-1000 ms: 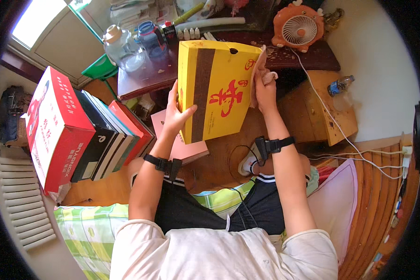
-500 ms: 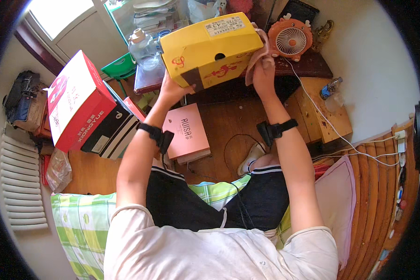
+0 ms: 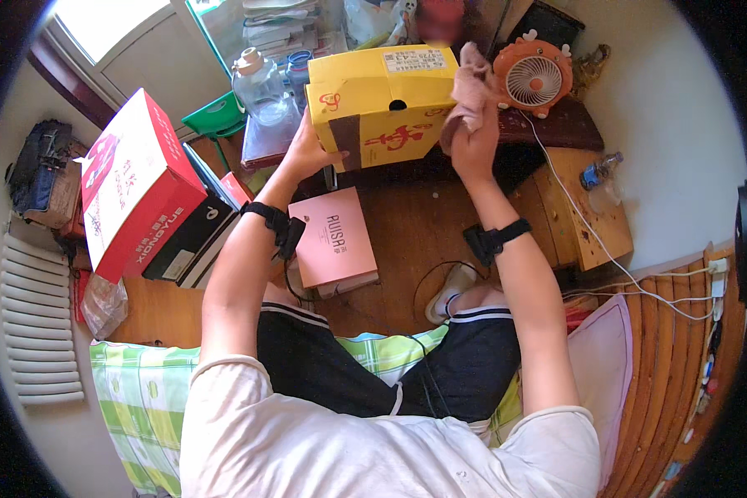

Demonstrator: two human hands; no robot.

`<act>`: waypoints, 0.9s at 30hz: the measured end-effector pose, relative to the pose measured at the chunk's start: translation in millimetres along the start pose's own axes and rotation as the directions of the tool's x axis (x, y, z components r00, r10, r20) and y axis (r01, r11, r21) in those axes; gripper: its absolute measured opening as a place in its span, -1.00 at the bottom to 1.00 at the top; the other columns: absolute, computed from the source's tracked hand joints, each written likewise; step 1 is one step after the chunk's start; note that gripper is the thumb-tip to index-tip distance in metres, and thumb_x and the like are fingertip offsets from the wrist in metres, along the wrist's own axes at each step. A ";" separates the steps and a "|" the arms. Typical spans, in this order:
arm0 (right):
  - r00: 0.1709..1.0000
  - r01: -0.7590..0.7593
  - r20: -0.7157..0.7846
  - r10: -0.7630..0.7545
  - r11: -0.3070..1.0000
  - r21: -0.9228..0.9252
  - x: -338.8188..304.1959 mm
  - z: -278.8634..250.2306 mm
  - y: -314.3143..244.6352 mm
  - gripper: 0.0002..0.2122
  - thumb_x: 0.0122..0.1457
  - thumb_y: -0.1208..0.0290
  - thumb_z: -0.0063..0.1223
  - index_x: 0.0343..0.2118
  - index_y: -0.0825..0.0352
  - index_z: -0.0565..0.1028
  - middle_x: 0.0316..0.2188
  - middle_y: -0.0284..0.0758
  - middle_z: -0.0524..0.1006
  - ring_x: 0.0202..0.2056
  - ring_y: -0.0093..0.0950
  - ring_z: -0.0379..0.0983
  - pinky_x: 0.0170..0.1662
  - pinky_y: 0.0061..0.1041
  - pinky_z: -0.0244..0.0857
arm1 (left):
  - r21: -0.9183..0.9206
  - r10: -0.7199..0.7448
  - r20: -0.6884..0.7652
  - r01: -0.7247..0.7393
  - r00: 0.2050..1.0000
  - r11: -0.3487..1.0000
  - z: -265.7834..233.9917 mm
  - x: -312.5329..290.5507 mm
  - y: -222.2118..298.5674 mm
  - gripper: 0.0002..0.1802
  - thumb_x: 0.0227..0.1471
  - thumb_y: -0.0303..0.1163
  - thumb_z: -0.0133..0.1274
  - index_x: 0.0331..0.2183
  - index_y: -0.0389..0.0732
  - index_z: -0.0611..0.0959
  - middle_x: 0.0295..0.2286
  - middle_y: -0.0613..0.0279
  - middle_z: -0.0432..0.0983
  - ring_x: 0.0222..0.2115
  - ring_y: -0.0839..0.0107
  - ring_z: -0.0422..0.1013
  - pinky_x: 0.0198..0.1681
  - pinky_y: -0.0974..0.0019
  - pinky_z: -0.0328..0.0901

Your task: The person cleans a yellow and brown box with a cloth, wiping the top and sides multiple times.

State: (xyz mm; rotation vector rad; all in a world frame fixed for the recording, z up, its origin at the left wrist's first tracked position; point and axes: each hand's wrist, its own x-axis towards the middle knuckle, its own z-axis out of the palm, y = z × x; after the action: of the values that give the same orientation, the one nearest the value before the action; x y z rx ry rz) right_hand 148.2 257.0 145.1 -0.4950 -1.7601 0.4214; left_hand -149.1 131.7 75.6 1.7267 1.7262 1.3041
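Observation:
A yellow cardboard box [image 3: 357,91] with red markings and a white label is held up in front of me, over the near edge of the dark table. My left hand [image 3: 311,149] grips its lower left corner, the thumb over a dark strip on the front. At the box's right end, my right hand [image 3: 475,149] is closed around a pinkish-brown cloth [image 3: 471,90], bunched up above the fingers. Whether the cloth touches the box cannot be made out.
A pink box [image 3: 334,236] lies on the wooden floor below. Red-white and black boxes [image 3: 133,187] are stacked at the left. On the dark table stand a clear plastic jug [image 3: 261,87] and an orange fan [image 3: 533,76]; its white cable runs down the right side.
The yellow box has come down slightly and turned more level. My right hand with the cloth has shifted right, and the cloth now stands bunched upward beside the box's end.

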 end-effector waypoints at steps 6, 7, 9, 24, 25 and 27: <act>0.858 0.500 0.231 -0.458 0.646 -0.577 70.9 -1.8 -38.6 -0.55 0.18 0.09 0.10 0.06 0.25 0.46 -0.06 -0.15 0.53 0.06 -0.13 0.42 0.16 -0.13 0.26 | 0.059 0.057 -0.039 -0.054 0.998 0.997 -4.1 2.3 10.2 0.17 -0.42 -0.47 0.41 0.23 -0.27 0.14 0.13 -0.04 0.17 0.20 0.12 0.13 0.28 0.18 0.07; 0.858 0.500 0.233 -0.457 0.641 -0.582 76.7 -3.4 -38.3 -0.55 0.18 0.09 0.10 0.06 0.25 0.46 -0.06 -0.15 0.53 0.06 -0.13 0.42 0.16 -0.13 0.26 | 0.054 0.060 -0.036 -0.058 0.998 0.997 -1.6 4.1 14.7 0.17 -0.42 -0.47 0.41 0.23 -0.27 0.14 0.13 -0.04 0.17 0.20 0.12 0.13 0.28 0.18 0.07; 0.811 0.543 0.481 -0.333 0.735 -0.407 88.3 -1.2 -45.3 -0.61 0.19 0.07 0.08 -0.06 0.27 0.55 -0.07 -0.16 0.55 0.02 -0.18 0.48 0.18 -0.13 0.26 | -0.035 0.034 -0.026 -0.035 0.999 0.999 -5.6 4.0 10.5 0.22 -0.42 -0.45 0.43 0.26 -0.26 0.10 0.15 -0.03 0.15 0.22 0.12 0.11 0.30 0.18 0.04; 0.831 0.532 0.444 -0.334 0.708 -0.464 69.6 5.0 -54.6 -0.63 0.20 0.14 0.09 -0.07 0.32 0.55 -0.07 -0.18 0.55 0.01 -0.23 0.48 0.21 -0.11 0.24 | 0.344 0.308 -0.071 -0.267 0.949 0.900 -55.1 13.5 111.6 0.46 -0.34 -0.31 0.52 0.36 -0.09 -0.18 0.14 -0.17 0.18 0.18 0.05 0.18 0.27 0.09 0.11; 0.829 0.532 0.447 -0.336 0.718 -0.449 67.4 9.5 -58.3 -0.62 0.21 0.13 0.09 -0.05 0.32 0.54 -0.03 -0.18 0.54 0.04 -0.22 0.46 0.23 -0.10 0.22 | 0.349 0.311 -0.075 -0.267 0.947 0.898 -57.3 12.5 109.0 0.46 -0.34 -0.31 0.52 0.36 -0.09 -0.18 0.14 -0.17 0.18 0.18 0.05 0.18 0.27 0.09 0.11; 0.828 0.531 0.452 -0.332 0.723 -0.441 62.9 21.4 -64.0 -0.60 0.21 0.11 0.09 -0.03 0.31 0.52 0.00 -0.18 0.52 0.08 -0.22 0.44 0.25 -0.09 0.19 | 0.177 0.230 -0.040 -0.220 0.972 0.959 -53.1 14.0 110.5 0.40 -0.35 -0.33 0.52 0.34 -0.12 -0.09 0.15 -0.12 0.19 0.18 0.12 0.18 0.25 0.13 0.15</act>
State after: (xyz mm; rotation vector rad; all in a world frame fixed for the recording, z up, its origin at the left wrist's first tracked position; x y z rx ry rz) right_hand 107.3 236.2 225.1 -0.3899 -2.2746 -0.3939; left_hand -129.9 106.8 194.9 2.0526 1.7613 1.3468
